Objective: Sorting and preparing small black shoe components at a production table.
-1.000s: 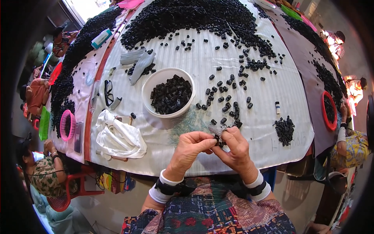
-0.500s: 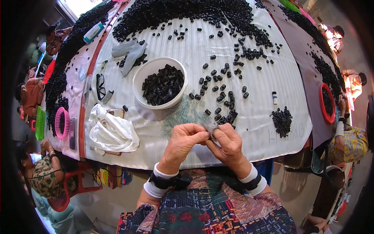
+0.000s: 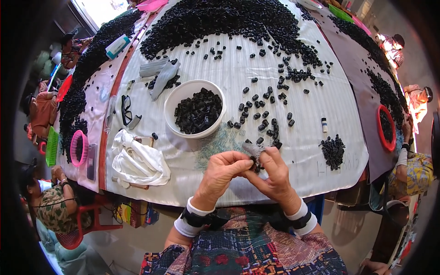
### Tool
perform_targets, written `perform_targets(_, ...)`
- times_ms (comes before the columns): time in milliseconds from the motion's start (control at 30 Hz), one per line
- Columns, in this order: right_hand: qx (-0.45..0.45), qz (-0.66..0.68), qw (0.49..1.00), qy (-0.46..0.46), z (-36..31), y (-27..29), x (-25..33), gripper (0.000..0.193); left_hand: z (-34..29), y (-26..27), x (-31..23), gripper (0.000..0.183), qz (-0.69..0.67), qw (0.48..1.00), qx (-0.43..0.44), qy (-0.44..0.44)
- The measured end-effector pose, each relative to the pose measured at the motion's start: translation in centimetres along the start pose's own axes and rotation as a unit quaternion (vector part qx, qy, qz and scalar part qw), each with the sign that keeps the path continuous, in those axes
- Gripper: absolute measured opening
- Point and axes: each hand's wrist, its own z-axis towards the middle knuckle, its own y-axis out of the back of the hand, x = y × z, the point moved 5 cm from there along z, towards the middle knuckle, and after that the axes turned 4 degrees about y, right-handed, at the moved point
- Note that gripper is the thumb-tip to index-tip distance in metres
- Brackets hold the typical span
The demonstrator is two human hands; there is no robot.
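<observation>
Both my hands meet above the near edge of the table, fingertips together. My left hand (image 3: 219, 176) pinches a small black part (image 3: 255, 162), mostly covered by the fingers. At the same spot my right hand (image 3: 276, 176) has thumb and fingers closed around a grey, fuzzy-looking clump (image 3: 251, 148); its exact kind is unclear. Just beyond the hands lie several short black cylindrical plastic pieces (image 3: 275, 124). A white bowl (image 3: 170, 120) full of black plastic parts (image 3: 199, 112) stands to the left. Between bowl and hands spreads a patch of tiny greenish-grey bits (image 3: 214, 150).
A white cloth (image 3: 140, 160) lies left, near eyeglasses (image 3: 126, 110) and grey fabric pieces (image 3: 165, 79). To the right are a small bottle (image 3: 324, 125) and a pile of thin black parts (image 3: 332, 152). A large black heap (image 3: 220, 20) covers the far end. Other people sit at both sides.
The view has shifted, so the table contents appear lower and slightly rightward. A black part now shows between my fingertips, below the grey clump. Both hands stay together.
</observation>
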Motion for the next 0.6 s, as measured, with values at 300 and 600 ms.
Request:
perform_targets(300, 0.047, -0.026, 0.999, 0.000, 0.0, 0.0, 0.5, 0.035, -0.2, 0.2, 0.3, 0.012, 0.023, 1.000, 0.013, 0.005)
perform_targets(600, -0.004, -0.002, 1.000, -0.003, -0.3, 1.5, 0.6, 0.030, -0.7, 0.0, -0.2, 0.027, 0.036, 0.999, 0.004, 0.024)
